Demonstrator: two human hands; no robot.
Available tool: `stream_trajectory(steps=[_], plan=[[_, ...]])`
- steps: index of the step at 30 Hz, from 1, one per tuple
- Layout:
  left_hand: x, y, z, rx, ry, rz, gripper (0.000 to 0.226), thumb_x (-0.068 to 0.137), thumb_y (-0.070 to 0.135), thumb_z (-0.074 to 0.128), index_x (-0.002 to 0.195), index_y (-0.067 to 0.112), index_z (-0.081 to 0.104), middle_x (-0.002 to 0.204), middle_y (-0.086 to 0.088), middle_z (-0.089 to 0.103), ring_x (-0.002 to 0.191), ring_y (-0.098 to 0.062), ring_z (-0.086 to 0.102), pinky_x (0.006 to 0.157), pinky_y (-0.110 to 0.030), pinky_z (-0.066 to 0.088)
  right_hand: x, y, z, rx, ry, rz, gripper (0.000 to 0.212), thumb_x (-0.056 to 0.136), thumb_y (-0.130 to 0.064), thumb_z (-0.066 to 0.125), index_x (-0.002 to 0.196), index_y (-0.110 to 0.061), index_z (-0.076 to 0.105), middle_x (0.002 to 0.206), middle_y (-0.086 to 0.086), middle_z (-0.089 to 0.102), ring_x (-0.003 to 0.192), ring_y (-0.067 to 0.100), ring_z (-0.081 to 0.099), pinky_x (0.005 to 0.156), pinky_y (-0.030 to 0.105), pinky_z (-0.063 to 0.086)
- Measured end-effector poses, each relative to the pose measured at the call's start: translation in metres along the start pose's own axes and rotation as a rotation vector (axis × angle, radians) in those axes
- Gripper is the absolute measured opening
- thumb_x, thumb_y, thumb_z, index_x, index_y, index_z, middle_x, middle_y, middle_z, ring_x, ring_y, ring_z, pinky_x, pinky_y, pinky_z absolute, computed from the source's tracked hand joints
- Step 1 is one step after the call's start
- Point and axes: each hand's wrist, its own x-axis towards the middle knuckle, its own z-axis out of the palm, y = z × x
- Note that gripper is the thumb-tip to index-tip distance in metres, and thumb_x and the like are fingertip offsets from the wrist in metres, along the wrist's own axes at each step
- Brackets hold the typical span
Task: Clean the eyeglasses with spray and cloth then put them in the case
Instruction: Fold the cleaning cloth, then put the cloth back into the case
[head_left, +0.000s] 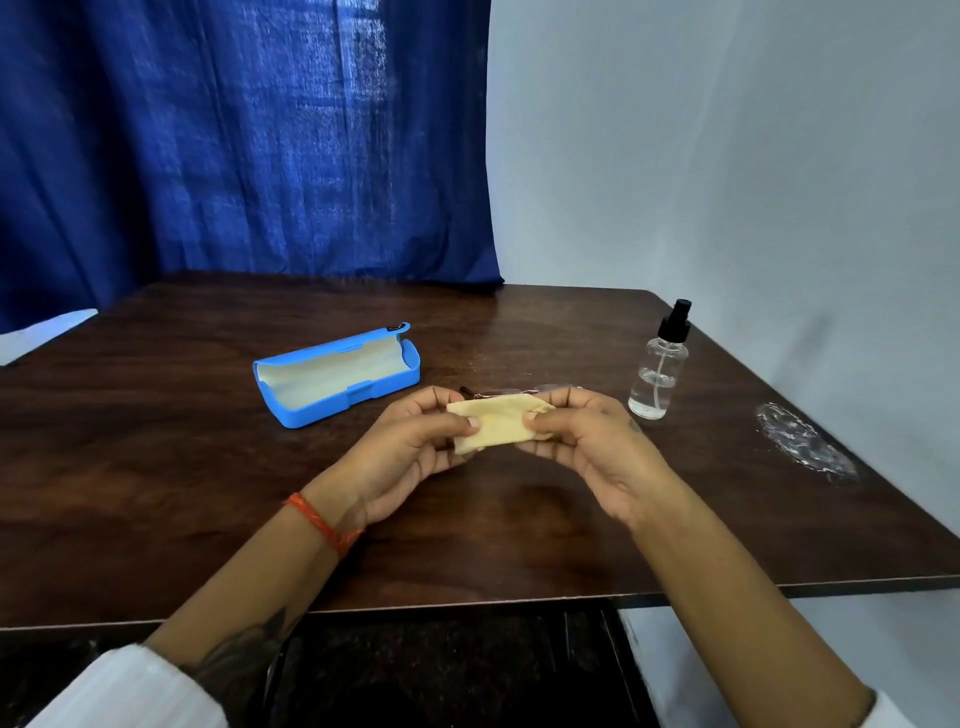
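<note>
A folded pale yellow cloth (496, 423) is held above the middle of the table, pinched at its left end by my left hand (410, 447) and at its right end by my right hand (587, 441). The eyeglasses (511, 391) lie on the table just behind the cloth; only thin rims and a dark temple tip show above my fingers. A blue glasses case (291, 410) lies open to the left, its pale lining showing and nothing visible in it. A clear spray bottle (657, 374) with a black nozzle stands upright to the right of my right hand.
The dark wooden table (208, 493) has a whitish scuffed patch (802, 441) near its right edge. A blue curtain (249, 145) hangs behind, beside a pale wall (727, 156). A white object (41, 332) shows at the far left.
</note>
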Motion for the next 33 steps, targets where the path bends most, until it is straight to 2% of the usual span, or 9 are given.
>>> stream_trajectory(steps=[4, 6, 9, 11, 16, 20, 25, 29, 33], plan=[[-0.002, 0.003, -0.002, 0.036, -0.010, -0.054, 0.016, 0.071, 0.008, 0.068, 0.082, 0.016, 0.059, 0.088, -0.004, 0.069, 0.075, -0.011, 0.065, 0.061, -0.019, 0.051, 0.001, -0.005, -0.006, 0.128, -0.076, 0.154, 0.015, 0.081, 0.010, 0.058, 0.074, -0.004, 0.056, 0.078, 0.016, 0.067, 0.064, 0.019, 0.070, 0.055, 0.026, 0.059], [-0.004, 0.005, -0.004, 0.090, -0.011, -0.057, 0.027, 0.064, 0.017, 0.073, 0.087, 0.016, 0.059, 0.085, -0.002, 0.070, 0.073, -0.010, 0.064, 0.059, -0.018, 0.051, 0.001, -0.004, -0.008, 0.131, -0.060, 0.159, 0.015, 0.081, 0.010, 0.058, 0.076, -0.004, 0.056, 0.078, 0.015, 0.067, 0.061, 0.016, 0.070, 0.052, 0.023, 0.057], [-0.010, 0.007, -0.012, 0.109, 0.017, -0.068, 0.039, 0.060, 0.018, 0.075, 0.095, 0.013, 0.059, 0.094, -0.006, 0.070, 0.084, -0.013, 0.067, 0.072, -0.027, 0.058, 0.002, -0.001, -0.011, 0.144, -0.047, 0.144, 0.015, 0.080, 0.010, 0.060, 0.086, -0.004, 0.060, 0.073, 0.009, 0.070, 0.060, 0.013, 0.070, 0.052, 0.021, 0.056], [-0.015, 0.008, -0.018, 0.051, 0.033, -0.059, 0.036, 0.062, 0.014, 0.074, 0.095, 0.010, 0.061, 0.103, -0.009, 0.065, 0.091, -0.017, 0.068, 0.073, -0.032, 0.058, 0.004, -0.001, -0.012, 0.132, -0.058, 0.141, 0.019, 0.080, 0.009, 0.060, 0.090, -0.006, 0.066, 0.071, 0.006, 0.072, 0.062, 0.010, 0.069, 0.052, 0.019, 0.056], [-0.029, 0.014, -0.037, 0.046, 0.101, -0.064, 0.023, 0.061, 0.013, 0.075, 0.083, 0.010, 0.068, 0.095, -0.005, 0.067, 0.082, -0.013, 0.070, 0.064, -0.022, 0.056, 0.009, -0.001, -0.009, 0.082, -0.089, 0.147, 0.011, 0.079, 0.003, 0.064, 0.086, -0.003, 0.069, 0.070, 0.004, 0.074, 0.060, 0.008, 0.068, 0.053, 0.017, 0.055], [-0.035, 0.020, -0.045, 0.109, 0.251, -0.004, 0.015, 0.063, 0.012, 0.073, 0.077, 0.010, 0.069, 0.084, -0.003, 0.070, 0.073, -0.011, 0.070, 0.059, -0.019, 0.055, 0.017, -0.002, -0.002, 0.028, -0.091, 0.122, 0.003, 0.076, -0.004, 0.069, 0.078, -0.007, 0.069, 0.067, 0.002, 0.073, 0.061, 0.007, 0.068, 0.054, 0.017, 0.055], [-0.038, 0.028, -0.052, 0.170, 0.449, 0.139, 0.006, 0.083, 0.007, 0.062, 0.087, 0.007, 0.066, 0.081, -0.003, 0.070, 0.071, -0.010, 0.070, 0.058, -0.019, 0.056, 0.030, -0.003, 0.018, -0.098, -0.001, 0.037, 0.007, 0.075, -0.003, 0.072, 0.073, -0.008, 0.068, 0.078, 0.005, 0.071, 0.068, 0.010, 0.068, 0.057, 0.017, 0.056], [-0.037, 0.035, -0.065, 0.378, 0.605, 0.282, 0.011, 0.085, 0.008, 0.061, 0.085, 0.015, 0.069, 0.088, -0.001, 0.067, 0.079, -0.010, 0.064, 0.061, -0.013, 0.053, 0.045, -0.006, 0.044, -0.293, 0.068, -0.121, 0.011, 0.075, -0.001, 0.074, 0.082, -0.006, 0.067, 0.073, 0.007, 0.067, 0.060, 0.010, 0.061, 0.049, 0.012, 0.051], [-0.032, 0.044, -0.079, 0.703, 0.825, 0.375, 0.008, 0.081, 0.016, 0.067, 0.083, 0.023, 0.070, 0.081, 0.004, 0.067, 0.077, -0.008, 0.061, 0.062, -0.013, 0.044, 0.071, -0.005, 0.071, -0.453, 0.113, -0.226, 0.013, 0.074, 0.000, 0.074, 0.076, -0.009, 0.066, 0.069, 0.007, 0.066, 0.058, 0.014, 0.063, 0.064, 0.025, 0.057]])
